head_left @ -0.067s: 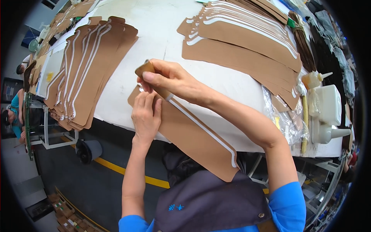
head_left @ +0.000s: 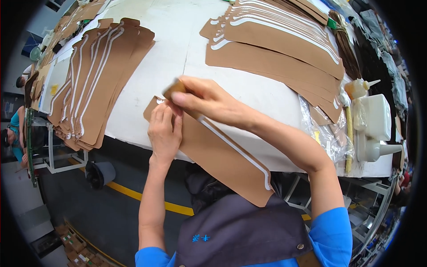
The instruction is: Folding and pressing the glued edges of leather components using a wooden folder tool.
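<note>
Across the near table edge lies a brown leather-like panel [head_left: 218, 162], its near end over my apron. A white strip [head_left: 238, 147] runs along its right edge. My left hand [head_left: 164, 133] is closed at the far end of the panel, fingertips bunched at its edge, partly hidden by my right hand. My right hand [head_left: 209, 98] is wrapped round a short brown tool [head_left: 171, 88] just above those fingertips. The tool is blurred, and I cannot tell its exact kind. Whether it touches the panel is hidden.
Fanned brown panels with white strips lie in a left stack [head_left: 104, 80] and a far right stack [head_left: 275, 40]. At the right are a white squeeze bottle [head_left: 372, 151], an amber-filled bottle [head_left: 357, 91] and a clear plastic bag [head_left: 331, 138]. A bin [head_left: 100, 173] stands on the floor.
The tool in my right hand has dropped slightly and moved a little right, now smeared by motion. My left hand stays at the panel's edge; the whole view has shifted slightly.
</note>
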The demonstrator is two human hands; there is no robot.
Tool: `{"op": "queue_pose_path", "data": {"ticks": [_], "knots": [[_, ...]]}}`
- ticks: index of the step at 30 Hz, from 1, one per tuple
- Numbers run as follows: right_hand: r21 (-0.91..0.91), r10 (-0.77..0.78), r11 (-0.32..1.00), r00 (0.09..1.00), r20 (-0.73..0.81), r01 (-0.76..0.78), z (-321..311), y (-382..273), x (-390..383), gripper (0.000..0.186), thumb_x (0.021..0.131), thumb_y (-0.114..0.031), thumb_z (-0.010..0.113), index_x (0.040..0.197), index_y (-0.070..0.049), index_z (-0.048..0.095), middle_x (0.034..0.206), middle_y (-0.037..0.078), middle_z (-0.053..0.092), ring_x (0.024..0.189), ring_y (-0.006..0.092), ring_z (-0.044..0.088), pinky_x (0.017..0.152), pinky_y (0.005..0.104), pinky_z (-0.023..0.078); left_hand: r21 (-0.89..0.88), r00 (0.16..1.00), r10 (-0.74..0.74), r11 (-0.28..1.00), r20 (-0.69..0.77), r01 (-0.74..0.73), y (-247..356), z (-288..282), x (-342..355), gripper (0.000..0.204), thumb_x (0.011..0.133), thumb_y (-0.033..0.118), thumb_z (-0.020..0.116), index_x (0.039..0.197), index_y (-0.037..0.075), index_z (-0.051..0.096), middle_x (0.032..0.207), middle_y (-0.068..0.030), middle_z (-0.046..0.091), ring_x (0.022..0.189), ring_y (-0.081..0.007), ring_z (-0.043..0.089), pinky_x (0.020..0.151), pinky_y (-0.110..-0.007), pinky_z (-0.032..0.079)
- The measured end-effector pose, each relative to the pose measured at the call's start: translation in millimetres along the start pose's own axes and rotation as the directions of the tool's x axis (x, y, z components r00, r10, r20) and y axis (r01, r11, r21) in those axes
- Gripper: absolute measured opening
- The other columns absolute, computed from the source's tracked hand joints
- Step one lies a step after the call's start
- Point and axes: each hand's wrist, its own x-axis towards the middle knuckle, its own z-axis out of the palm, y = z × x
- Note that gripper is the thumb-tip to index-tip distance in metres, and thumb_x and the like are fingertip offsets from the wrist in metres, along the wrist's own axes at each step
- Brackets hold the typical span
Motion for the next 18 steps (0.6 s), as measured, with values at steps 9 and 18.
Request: {"op": "queue_pose_path", "data": {"ticks": [9,18], "knots": [[0.130,-0.066,0.986,0.965,-0.254,0.102,2,-15,-196,0.024,0.112,-0.023,0.055,0.117,-0.001,0.064,0.102,0.012,0.065,0.093,0.0213,0.064,0.082,0.0370,0.051,0.001,0.989,0.084,0.996,0.120,-0.085,-7,-7,25,0.027,0.098,0.012,0.070,0.121,0.000,0.068,0.127,-0.0142,0.069,0.122,-0.0354,0.063,0.104,-0.045,0.051],[-0.643,-0.395,0.761,0.723,-0.567,-0.090,-4,-62,-262,0.020,0.102,-0.014,0.067,0.111,0.003,0.065,0.098,0.015,0.070,0.087,0.0263,0.064,0.079,0.0395,0.051,-0.241,0.651,0.357,0.934,0.670,-0.264,-8,-37,105,0.034,0.084,0.013,0.081,0.114,0.005,0.068,0.115,-0.0125,0.066,0.117,-0.0335,0.059,0.100,-0.043,0.049]]}}
